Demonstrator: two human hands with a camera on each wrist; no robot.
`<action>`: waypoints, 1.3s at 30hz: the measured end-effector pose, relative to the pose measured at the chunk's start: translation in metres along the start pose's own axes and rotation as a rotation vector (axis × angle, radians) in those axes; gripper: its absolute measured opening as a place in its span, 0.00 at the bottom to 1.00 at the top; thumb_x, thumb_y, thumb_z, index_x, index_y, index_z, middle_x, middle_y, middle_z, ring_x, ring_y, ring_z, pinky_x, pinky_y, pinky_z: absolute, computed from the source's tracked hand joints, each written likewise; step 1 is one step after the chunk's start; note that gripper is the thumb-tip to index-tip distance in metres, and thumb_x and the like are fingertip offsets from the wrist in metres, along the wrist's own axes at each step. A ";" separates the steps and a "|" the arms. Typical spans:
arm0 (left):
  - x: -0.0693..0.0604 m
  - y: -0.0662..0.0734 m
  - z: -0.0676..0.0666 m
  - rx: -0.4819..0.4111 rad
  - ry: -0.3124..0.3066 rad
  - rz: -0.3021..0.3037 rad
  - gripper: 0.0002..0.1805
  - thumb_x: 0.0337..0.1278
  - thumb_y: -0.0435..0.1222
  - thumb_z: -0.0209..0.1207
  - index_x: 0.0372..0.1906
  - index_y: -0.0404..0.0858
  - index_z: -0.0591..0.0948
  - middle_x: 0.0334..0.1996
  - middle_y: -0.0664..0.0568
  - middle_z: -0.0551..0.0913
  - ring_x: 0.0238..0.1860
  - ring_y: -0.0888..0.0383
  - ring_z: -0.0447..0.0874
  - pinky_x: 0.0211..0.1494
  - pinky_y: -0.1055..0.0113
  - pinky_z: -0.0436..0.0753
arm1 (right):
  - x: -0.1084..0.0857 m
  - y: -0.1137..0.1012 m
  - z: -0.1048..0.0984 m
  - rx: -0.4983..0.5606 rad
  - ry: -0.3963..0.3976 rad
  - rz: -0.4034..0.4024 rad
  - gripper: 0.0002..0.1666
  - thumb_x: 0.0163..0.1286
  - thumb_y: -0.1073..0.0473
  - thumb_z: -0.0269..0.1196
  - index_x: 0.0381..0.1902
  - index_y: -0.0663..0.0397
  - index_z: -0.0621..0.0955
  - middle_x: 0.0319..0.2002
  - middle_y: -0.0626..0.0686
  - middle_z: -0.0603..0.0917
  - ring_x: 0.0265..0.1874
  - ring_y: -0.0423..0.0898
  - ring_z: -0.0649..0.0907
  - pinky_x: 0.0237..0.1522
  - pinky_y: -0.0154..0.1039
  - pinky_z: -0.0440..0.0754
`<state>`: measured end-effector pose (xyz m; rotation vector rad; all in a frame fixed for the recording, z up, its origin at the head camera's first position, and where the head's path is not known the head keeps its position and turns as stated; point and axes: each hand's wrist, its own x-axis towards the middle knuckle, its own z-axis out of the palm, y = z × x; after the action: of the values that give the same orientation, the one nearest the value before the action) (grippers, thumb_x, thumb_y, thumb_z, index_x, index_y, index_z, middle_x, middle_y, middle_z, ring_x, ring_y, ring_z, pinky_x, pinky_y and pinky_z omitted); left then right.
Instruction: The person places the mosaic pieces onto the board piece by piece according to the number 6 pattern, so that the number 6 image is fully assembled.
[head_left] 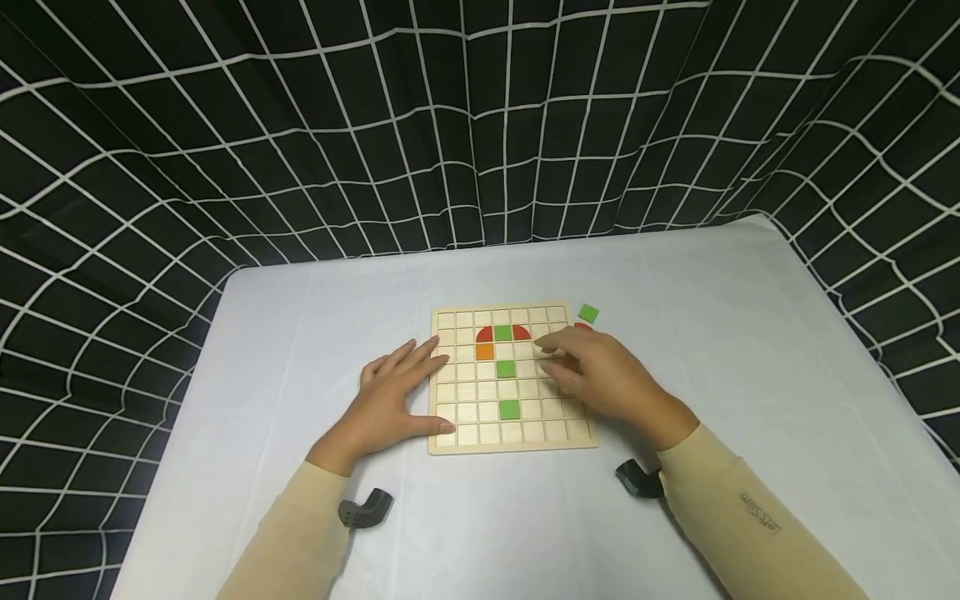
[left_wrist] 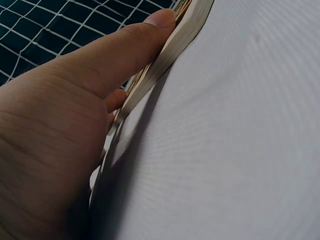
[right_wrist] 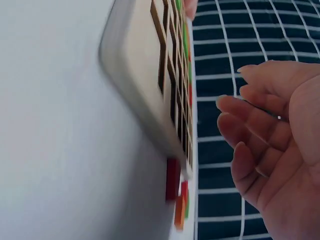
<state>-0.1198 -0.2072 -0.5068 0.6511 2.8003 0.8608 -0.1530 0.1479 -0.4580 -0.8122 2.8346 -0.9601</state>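
A pale wooden grid board (head_left: 465, 390) lies on the white table. Set into its squares are a green tile (head_left: 502, 333) between a red quarter-round tile (head_left: 484, 335) and another red tile (head_left: 521, 332), an orange tile (head_left: 484, 352), and two more green tiles lower down. My left hand (head_left: 386, 412) rests on the board's left edge, fingers spread and thumb near the lower corner. Over the board's right side hovers my right hand (head_left: 603, 371). Its fingers are loosely bent, and the right wrist view shows nothing between them.
Beyond the board's upper right corner lies a loose green tile (head_left: 588, 313), beside a red piece (head_left: 582, 326) partly hidden by my right hand. An orange tile (right_wrist: 179, 212) also lies there. A black curtain (head_left: 465, 125) with white grid lines surrounds the table.
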 end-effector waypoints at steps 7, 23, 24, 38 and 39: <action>0.000 0.001 0.000 0.006 0.001 -0.006 0.56 0.52 0.67 0.77 0.84 0.49 0.71 0.88 0.62 0.52 0.87 0.49 0.43 0.79 0.40 0.45 | -0.013 0.019 -0.018 0.031 0.056 0.138 0.22 0.75 0.60 0.72 0.65 0.57 0.85 0.51 0.53 0.89 0.44 0.51 0.85 0.48 0.53 0.83; 0.000 0.001 0.000 0.006 -0.002 -0.009 0.57 0.52 0.66 0.77 0.84 0.49 0.71 0.88 0.62 0.51 0.87 0.50 0.42 0.79 0.39 0.45 | -0.024 0.058 -0.036 0.017 0.046 0.318 0.24 0.75 0.56 0.74 0.64 0.60 0.84 0.62 0.60 0.84 0.60 0.61 0.81 0.66 0.64 0.77; -0.001 0.001 0.000 0.005 -0.002 -0.008 0.57 0.52 0.66 0.77 0.84 0.49 0.71 0.88 0.62 0.52 0.87 0.50 0.42 0.79 0.39 0.45 | -0.024 0.060 -0.035 0.015 0.037 0.322 0.24 0.75 0.57 0.74 0.64 0.60 0.85 0.62 0.60 0.84 0.62 0.61 0.81 0.67 0.64 0.76; -0.001 -0.001 0.002 0.009 0.000 -0.003 0.56 0.53 0.67 0.76 0.84 0.50 0.71 0.88 0.62 0.51 0.87 0.50 0.42 0.79 0.39 0.45 | -0.024 0.068 -0.020 -0.036 0.011 0.270 0.16 0.73 0.62 0.72 0.56 0.61 0.88 0.55 0.58 0.84 0.59 0.60 0.80 0.67 0.62 0.76; -0.001 -0.002 0.002 0.009 0.000 -0.002 0.56 0.53 0.67 0.76 0.84 0.50 0.71 0.88 0.62 0.51 0.87 0.50 0.42 0.79 0.39 0.45 | -0.023 0.067 -0.020 -0.043 0.003 0.273 0.16 0.73 0.62 0.72 0.56 0.61 0.88 0.55 0.59 0.84 0.59 0.60 0.80 0.67 0.62 0.75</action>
<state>-0.1189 -0.2079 -0.5092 0.6502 2.8060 0.8480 -0.1679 0.2155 -0.4832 -0.4105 2.8761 -0.8635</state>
